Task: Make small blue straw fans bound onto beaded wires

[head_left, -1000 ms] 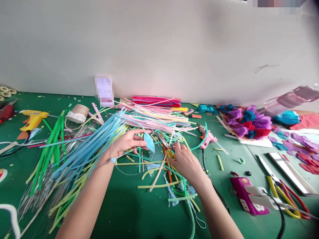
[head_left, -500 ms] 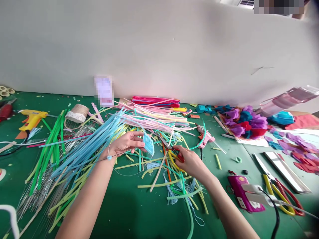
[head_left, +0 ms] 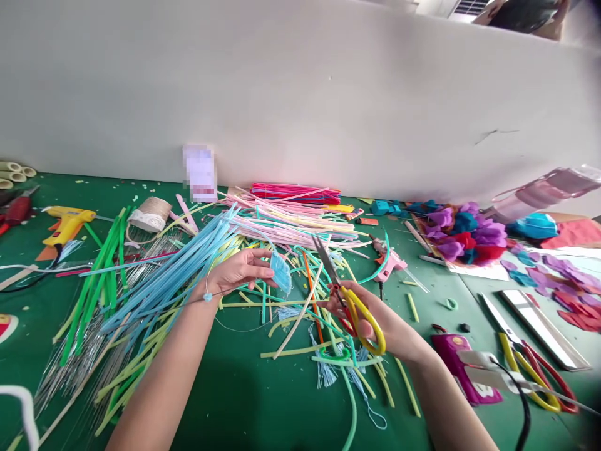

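Note:
Between the thumb and fingers of my left hand (head_left: 241, 270) is a small light-blue fuzzy petal-shaped piece (head_left: 280, 274), seemingly made of pipe cleaner. A thin wire runs past my left wrist, with a small blue bead-like bit on it. My right hand (head_left: 370, 313) grips a pair of scissors (head_left: 332, 266) with yellow and red handles, blades pointing up and away, raised over the heap. Below both hands lie loose green and yellow pipe cleaners (head_left: 295, 354) and light-blue tassels (head_left: 325, 371). A bundle of light-blue pipe cleaners (head_left: 173, 266) lies beside my left forearm.
A yellow glue gun (head_left: 70, 224) and a twine roll (head_left: 151, 214) are at left. A pink glue gun (head_left: 389, 263) stands beyond my right hand. Farther right are felt flowers (head_left: 469, 232), a purple power adapter (head_left: 464, 369) with cables, and second scissors (head_left: 521, 351). A wall panel closes the back.
My right hand has lifted the scissors from the pile of pipe cleaners, and their blades now point upward. My left hand keeps the blue piece almost in place.

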`<state>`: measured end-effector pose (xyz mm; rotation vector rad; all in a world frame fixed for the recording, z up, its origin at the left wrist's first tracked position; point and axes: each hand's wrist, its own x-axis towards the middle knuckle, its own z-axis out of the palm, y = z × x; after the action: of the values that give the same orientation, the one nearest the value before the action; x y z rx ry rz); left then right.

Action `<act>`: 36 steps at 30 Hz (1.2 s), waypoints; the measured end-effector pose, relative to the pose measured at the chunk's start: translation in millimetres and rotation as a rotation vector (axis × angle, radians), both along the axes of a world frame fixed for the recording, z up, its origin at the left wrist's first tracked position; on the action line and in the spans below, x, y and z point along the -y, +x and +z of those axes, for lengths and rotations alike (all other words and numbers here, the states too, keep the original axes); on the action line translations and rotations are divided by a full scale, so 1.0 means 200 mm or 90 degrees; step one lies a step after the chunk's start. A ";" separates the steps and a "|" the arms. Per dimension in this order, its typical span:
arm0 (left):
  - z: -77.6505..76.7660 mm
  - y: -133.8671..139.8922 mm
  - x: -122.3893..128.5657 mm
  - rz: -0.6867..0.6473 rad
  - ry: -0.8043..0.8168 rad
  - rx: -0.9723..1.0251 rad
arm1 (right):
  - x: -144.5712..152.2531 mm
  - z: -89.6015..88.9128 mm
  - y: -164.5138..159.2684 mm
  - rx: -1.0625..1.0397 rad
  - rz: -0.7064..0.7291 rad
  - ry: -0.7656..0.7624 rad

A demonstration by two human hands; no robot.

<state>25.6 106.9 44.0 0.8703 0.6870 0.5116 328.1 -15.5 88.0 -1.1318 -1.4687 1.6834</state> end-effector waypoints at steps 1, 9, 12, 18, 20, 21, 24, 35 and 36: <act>0.00 0.00 0.00 0.002 -0.001 0.000 | 0.01 0.00 -0.01 0.025 0.022 0.019; 0.04 0.01 0.01 -0.012 0.020 -0.023 | -0.02 -0.06 -0.15 0.552 -0.236 0.429; 0.05 0.01 0.02 0.002 0.015 -0.027 | -0.06 -0.07 -0.17 0.710 -0.239 0.536; 0.04 0.02 0.02 0.015 0.010 -0.020 | -0.10 -0.07 -0.22 0.760 -0.157 0.571; 0.05 0.02 0.03 0.005 0.022 -0.027 | -0.12 -0.08 -0.24 0.773 -0.147 0.595; 0.06 0.02 0.03 -0.001 0.029 -0.035 | -0.13 -0.08 -0.24 0.777 -0.141 0.605; 0.08 0.03 0.04 -0.023 0.053 -0.061 | -0.16 -0.08 -0.25 0.788 -0.130 0.638; 0.09 0.04 0.05 -0.045 0.083 -0.055 | -0.19 -0.12 -0.21 0.829 -0.097 0.697; 0.08 0.04 0.05 -0.043 0.081 -0.058 | -0.19 -0.12 -0.21 0.829 -0.091 0.696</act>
<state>33.4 97.8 60.3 1.0376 0.7114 0.4606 286.3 23.3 64.1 -1.5453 -2.3999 -0.3353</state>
